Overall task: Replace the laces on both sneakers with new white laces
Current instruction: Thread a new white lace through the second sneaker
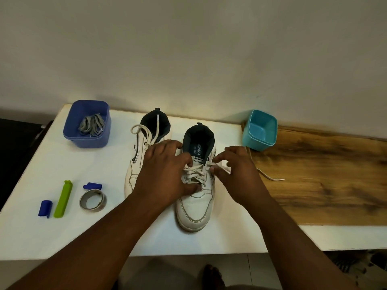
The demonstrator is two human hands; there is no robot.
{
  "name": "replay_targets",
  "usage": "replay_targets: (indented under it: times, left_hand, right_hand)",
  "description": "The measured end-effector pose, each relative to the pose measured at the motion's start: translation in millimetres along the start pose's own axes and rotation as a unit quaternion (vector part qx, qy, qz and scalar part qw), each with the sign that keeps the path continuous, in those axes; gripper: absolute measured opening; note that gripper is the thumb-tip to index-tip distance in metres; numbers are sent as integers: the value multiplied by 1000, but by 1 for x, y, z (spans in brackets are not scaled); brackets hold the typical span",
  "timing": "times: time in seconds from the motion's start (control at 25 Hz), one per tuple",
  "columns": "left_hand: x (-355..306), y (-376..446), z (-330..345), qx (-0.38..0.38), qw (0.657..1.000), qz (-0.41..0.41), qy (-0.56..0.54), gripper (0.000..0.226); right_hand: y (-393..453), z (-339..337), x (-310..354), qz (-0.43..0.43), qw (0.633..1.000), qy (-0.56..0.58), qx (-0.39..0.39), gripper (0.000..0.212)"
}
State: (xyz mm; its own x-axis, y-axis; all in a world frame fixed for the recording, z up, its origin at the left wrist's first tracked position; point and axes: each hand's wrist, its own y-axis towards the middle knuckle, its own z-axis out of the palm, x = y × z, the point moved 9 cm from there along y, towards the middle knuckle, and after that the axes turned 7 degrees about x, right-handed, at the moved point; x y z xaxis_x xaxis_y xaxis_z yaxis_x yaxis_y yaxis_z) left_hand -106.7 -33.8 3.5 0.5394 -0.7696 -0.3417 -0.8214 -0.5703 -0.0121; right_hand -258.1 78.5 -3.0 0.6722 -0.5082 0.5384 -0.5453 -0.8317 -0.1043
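Observation:
Two white sneakers stand side by side on the white table, toes towards me. The right sneaker (195, 208) is laced with a white lace (195, 173). My left hand (165, 174) lies over its left side, fingers curled onto the lacing. My right hand (234, 170) pinches the lace beside the top right eyelet. One lace end (270, 176) trails right onto the wooden surface. The left sneaker (136, 164) stands behind my left hand, laced with a white lace (144, 132) whose loose ends lie over its opening.
A blue tub (72, 130) at the back left holds grey laces (92, 124). An empty teal tub (270, 141) stands at the back right. At the front left lie a green clip (62, 198), a roll of tape (93, 200) and two blue pieces. Wooden surface (324, 174) at right.

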Motion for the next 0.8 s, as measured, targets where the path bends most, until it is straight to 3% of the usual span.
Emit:
replay_targets:
  times: [0.08,0.12,0.32,0.4,0.6,0.68,0.8]
  left_hand:
    - [-1,0,1,2,1000,0,3,64]
    - [-1,0,1,3,1000,-1,4,64]
    - [-1,-1,0,7,1000,-5,8,66]
    - [-3,-1,0,8,1000,-3,10,66]
    - [0,-5,-2,8,1000,-6,12,65]
    - [-2,-6,-2,8,1000,0,7,64]
    - [-4,-5,0,16,1000,-1,2,67]
  right_hand:
    - [-1,10,3,-3,999,1,39,11]
    - [-2,6,4,-6,1000,0,22,13]
    - [-16,-62,-22,64,972,23,-226,12]
    - [-16,-58,-28,82,958,96,-256,13]
    - [-2,-19,-42,167,946,222,-168,34]
    - [-1,1,-40,199,952,228,-56,41]
    - [-13,34,-27,251,931,244,105,39]
